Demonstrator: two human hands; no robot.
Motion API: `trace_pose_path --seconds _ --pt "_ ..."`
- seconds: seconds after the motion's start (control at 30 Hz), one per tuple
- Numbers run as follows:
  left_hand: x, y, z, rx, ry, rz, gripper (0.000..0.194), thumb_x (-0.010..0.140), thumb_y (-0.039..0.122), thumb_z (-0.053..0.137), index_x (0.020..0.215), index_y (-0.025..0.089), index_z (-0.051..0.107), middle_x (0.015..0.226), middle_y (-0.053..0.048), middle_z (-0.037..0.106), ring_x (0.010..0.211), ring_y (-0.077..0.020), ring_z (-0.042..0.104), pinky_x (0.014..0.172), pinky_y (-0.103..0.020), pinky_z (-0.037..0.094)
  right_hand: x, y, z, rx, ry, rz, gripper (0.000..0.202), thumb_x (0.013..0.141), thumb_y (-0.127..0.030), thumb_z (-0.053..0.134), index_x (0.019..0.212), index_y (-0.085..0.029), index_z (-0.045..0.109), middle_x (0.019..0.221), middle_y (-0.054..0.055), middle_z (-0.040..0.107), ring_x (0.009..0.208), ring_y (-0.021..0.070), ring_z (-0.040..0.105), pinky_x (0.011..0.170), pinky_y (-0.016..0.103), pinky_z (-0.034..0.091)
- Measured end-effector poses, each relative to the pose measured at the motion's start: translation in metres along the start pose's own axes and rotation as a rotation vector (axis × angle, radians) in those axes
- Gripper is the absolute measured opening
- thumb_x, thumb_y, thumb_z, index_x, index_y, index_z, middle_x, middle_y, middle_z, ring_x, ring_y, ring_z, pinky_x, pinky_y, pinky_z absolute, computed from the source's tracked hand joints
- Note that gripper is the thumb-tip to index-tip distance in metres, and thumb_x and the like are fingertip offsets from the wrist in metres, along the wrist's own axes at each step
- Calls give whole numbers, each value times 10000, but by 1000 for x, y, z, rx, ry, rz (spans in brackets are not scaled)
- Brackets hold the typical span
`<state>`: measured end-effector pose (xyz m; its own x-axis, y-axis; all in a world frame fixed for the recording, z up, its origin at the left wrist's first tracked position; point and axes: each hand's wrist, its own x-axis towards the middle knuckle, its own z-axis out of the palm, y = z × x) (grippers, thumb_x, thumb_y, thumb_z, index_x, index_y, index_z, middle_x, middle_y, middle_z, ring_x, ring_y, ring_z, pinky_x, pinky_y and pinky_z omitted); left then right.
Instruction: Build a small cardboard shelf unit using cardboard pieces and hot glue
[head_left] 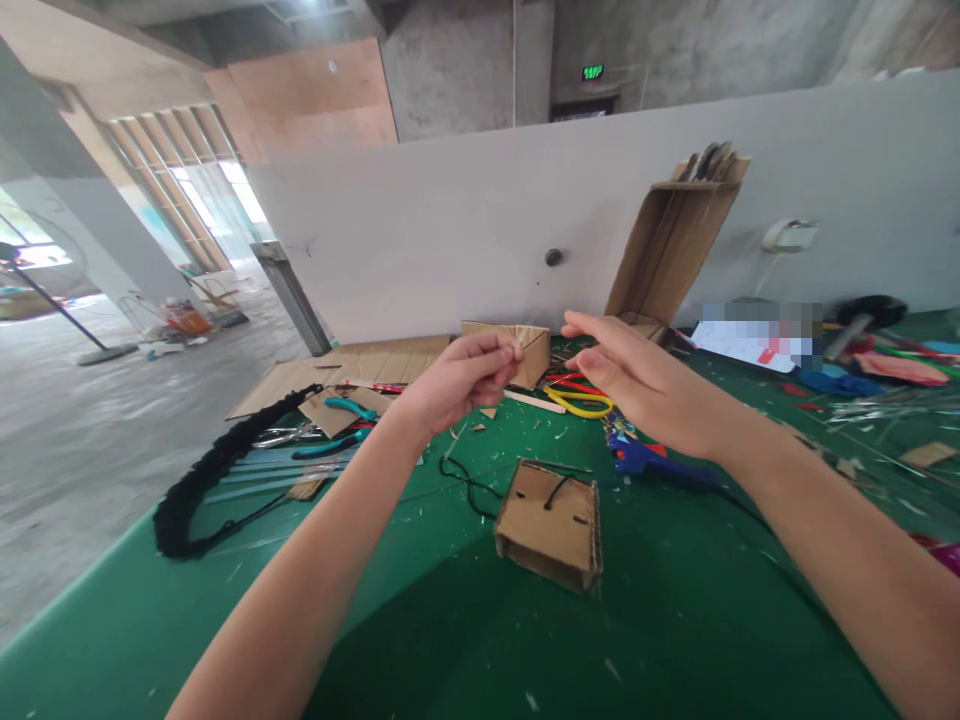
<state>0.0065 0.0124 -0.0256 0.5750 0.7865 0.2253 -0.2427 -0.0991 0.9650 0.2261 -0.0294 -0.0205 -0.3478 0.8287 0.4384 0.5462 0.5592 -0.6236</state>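
Note:
My left hand [471, 376] is raised over the green table, thumb and fingertips pinched together. Whatever those fingers may hold is too small to make out. To its right, my right hand [637, 385] hangs with fingers stretched out and nothing in them. Below and between both hands lies a small cardboard box [544, 520] with holes in its top, a black cord [471, 484] running from it. Behind the hands stands an open cardboard box [534, 358]. Close to my right hand are yellow-handled scissors [585, 403] and a blue glue gun [637, 462].
Teal-handled pliers [349, 408], clear sticks [277, 475] and a black fuzzy strip [191, 490] lie at the left. A tall cardboard holder [671, 240] leans by the white partition [435, 230]. Coloured scraps [900, 368] and a hammer [851, 335] cover the right side.

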Motion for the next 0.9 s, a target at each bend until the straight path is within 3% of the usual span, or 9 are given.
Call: trace_pose_path --seconds 0.13,0.23,0.33,0.6,0.9 --pt "2 14 9 -335 209 215 153 886 71 458 787 140 551 570 63 380 403 -13 288 369 -128 189 2 -4 18 271 -137 156 403 919 -484 468 1214 -233 578 1197 91 627 996 214 612 806 368 508" --pt "0 25 14 -518 293 257 203 907 46 410 772 140 529 553 69 384 382 -10 296 350 -129 206 1 -12 34 389 -314 219 313 915 -430 493 1073 -204 641 1047 77 672 875 174 607 695 308 477" --pt "-3 34 18 -638 364 295 242 948 78 372 755 151 498 532 73 392 374 -13 290 339 -136 210 -2 -21 46 467 -389 256 289 893 -427 539 1014 -198 667 945 55 673 775 135 566 644 274 425" --pt "-7 44 18 -756 435 333 273 961 68 333 758 160 490 524 65 431 374 -17 300 341 -141 226 -8 -36 56 693 -390 338 294 868 -431 573 810 -166 685 759 30 619 638 94 459 575 255 341" --pt "-6 42 16 -740 447 320 301 971 71 306 735 168 465 506 65 436 375 -18 298 350 -140 236 -11 -38 62 760 -366 356 225 863 -378 592 829 -173 679 742 11 581 585 75 412 512 231 304"
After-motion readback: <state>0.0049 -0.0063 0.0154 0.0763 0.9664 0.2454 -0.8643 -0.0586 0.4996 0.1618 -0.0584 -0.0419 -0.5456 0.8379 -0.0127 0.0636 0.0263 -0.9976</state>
